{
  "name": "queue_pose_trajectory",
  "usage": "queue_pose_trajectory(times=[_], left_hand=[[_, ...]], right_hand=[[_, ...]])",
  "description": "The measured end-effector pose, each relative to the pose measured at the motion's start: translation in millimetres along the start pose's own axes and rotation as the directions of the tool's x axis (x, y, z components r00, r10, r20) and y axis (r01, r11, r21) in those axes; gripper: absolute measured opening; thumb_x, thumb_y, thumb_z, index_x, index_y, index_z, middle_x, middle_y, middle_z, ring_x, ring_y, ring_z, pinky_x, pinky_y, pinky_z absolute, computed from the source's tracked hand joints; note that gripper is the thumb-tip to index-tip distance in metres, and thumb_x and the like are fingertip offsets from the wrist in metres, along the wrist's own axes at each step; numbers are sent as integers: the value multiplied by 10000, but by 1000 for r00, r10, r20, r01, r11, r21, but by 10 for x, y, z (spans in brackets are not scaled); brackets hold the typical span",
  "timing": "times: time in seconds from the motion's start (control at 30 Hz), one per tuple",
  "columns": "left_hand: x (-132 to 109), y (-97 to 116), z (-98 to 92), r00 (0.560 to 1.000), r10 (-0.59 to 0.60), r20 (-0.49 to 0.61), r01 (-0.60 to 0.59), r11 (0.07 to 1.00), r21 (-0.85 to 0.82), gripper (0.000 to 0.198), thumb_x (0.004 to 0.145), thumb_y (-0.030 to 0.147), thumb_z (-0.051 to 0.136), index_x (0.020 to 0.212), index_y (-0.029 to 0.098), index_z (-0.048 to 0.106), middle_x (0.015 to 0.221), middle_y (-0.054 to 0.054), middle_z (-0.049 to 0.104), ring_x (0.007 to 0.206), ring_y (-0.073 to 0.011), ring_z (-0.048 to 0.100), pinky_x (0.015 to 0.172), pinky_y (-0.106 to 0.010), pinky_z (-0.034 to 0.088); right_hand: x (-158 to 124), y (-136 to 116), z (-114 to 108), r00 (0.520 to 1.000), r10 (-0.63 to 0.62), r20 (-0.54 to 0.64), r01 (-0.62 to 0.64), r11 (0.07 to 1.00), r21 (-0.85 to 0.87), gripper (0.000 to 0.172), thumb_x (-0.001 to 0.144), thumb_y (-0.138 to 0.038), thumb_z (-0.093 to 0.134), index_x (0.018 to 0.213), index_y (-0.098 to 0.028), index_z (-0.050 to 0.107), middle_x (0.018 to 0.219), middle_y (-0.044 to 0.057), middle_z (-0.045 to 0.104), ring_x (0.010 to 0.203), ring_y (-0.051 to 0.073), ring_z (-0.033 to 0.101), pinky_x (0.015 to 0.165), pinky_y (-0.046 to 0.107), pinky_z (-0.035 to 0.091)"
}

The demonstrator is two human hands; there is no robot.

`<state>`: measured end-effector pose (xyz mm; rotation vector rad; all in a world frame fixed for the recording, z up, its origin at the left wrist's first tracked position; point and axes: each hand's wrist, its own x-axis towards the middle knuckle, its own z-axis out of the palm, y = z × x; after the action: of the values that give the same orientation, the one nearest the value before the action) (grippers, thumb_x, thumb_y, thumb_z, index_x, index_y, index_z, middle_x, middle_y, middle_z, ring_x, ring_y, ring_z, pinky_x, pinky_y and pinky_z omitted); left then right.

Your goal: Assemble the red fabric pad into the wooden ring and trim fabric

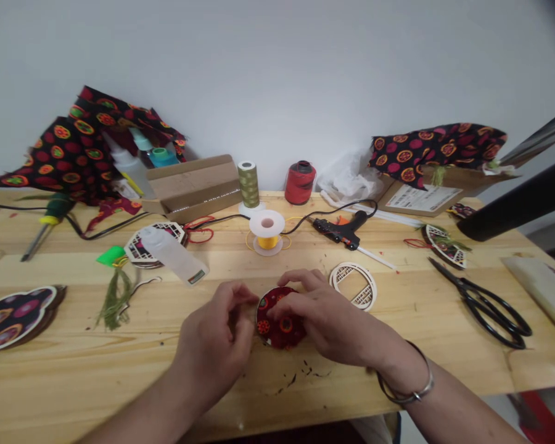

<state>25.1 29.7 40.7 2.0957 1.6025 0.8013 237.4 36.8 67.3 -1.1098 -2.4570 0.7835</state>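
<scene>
A round piece covered in dark red patterned fabric [277, 320] lies on the wooden table [74, 364] near the front edge. My left hand [217, 339] pinches its left rim with curled fingers. My right hand [324, 314], a bangle on its wrist, presses down on the right side of the piece with its fingers on top. A white cut-out wooden ring [354, 285] lies just right of my right hand.
Black scissors [485, 305] lie at the right, a black glue gun [340, 232] behind the ring. A yellow spool [267, 233], a green thread cone [248, 184] and a red one [300, 182] stand in the middle. A glue bottle [173, 254], tassel [115, 296] and fabric-covered shapes [13, 314] lie left.
</scene>
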Motion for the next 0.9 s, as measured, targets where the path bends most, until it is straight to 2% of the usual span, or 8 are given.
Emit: queue_pose_trajectory(times=[0.1, 0.23, 0.3, 0.47, 0.7, 0.8, 0.83, 0.9], left_hand=[[18, 39, -26, 999, -31, 7, 31, 999, -43, 170, 773, 176, 416, 920, 258, 442, 818, 20, 774, 532, -150, 686, 476, -248, 477], [43, 78, -48, 997, -75, 5, 75, 994, -82, 182, 729, 169, 424, 886, 258, 448, 777, 37, 775, 330, -107, 529, 397, -236, 422], [49, 86, -46, 996, -88, 1, 88, 990, -109, 186, 715, 171, 431, 877, 259, 461, 774, 37, 775, 357, -115, 557, 396, -233, 425], [32, 75, -36, 993, -117, 17, 118, 978, -172, 176, 714, 190, 434, 870, 263, 468, 783, 19, 776, 585, -167, 711, 454, -239, 483], [16, 47, -48, 996, -87, 19, 89, 987, -138, 179, 727, 175, 433, 881, 256, 477, 765, 26, 754, 453, -133, 627, 437, -245, 462], [1, 24, -26, 999, -53, -11, 52, 997, -56, 193, 763, 193, 453, 936, 245, 520, 561, 74, 619, 392, -134, 550, 414, -250, 435], [-3, 15, -16, 999, -29, -36, 29, 999, -14, 196, 782, 211, 470, 964, 241, 535, 542, 79, 579, 391, -137, 532, 416, -258, 434], [-7, -4, 3, 995, 59, -80, -54, 997, 57, 201, 811, 251, 517, 1007, 234, 554, 646, 40, 618, 504, -160, 584, 488, -293, 486]], right_hand=[[21, -13, 27, 1000, -11, 9, 12, 998, -64, 477, 722, 45, 510, 1072, -249, 644, 1221, 82, 550, 1207, 225, 445, 1001, 389, 405], [30, -6, 33, 999, -33, 12, 34, 995, -93, 463, 732, 46, 506, 1073, -234, 645, 1210, 92, 555, 1194, 219, 444, 1003, 381, 390], [23, 9, 39, 999, -37, 8, 37, 995, -89, 457, 744, 45, 501, 1081, -226, 645, 1225, 103, 541, 1196, 219, 438, 1006, 379, 385], [8, 48, 83, 1000, -19, 0, 19, 997, -72, 465, 765, 31, 510, 1116, -247, 633, 1269, 103, 496, 1223, 241, 415, 1020, 405, 384], [8, 34, 65, 1000, -26, -5, 26, 1000, -10, 520, 731, 68, 478, 1123, -234, 638, 1238, 106, 519, 1252, 245, 414, 1022, 427, 407], [-15, 99, 11, 990, -48, -132, 63, 992, 110, 623, 683, 110, 401, 1162, -228, 613, 1181, 91, 534, 1277, 208, 406, 998, 384, 436], [-25, 131, -8, 980, -43, -192, 70, 988, 134, 637, 666, 119, 379, 1152, -222, 612, 1164, 86, 534, 1267, 197, 416, 992, 374, 439], [-44, 192, -41, 961, -19, -274, 60, 988, 139, 615, 642, 123, 357, 1083, -206, 630, 1145, 83, 527, 1228, 193, 449, 976, 370, 442]])
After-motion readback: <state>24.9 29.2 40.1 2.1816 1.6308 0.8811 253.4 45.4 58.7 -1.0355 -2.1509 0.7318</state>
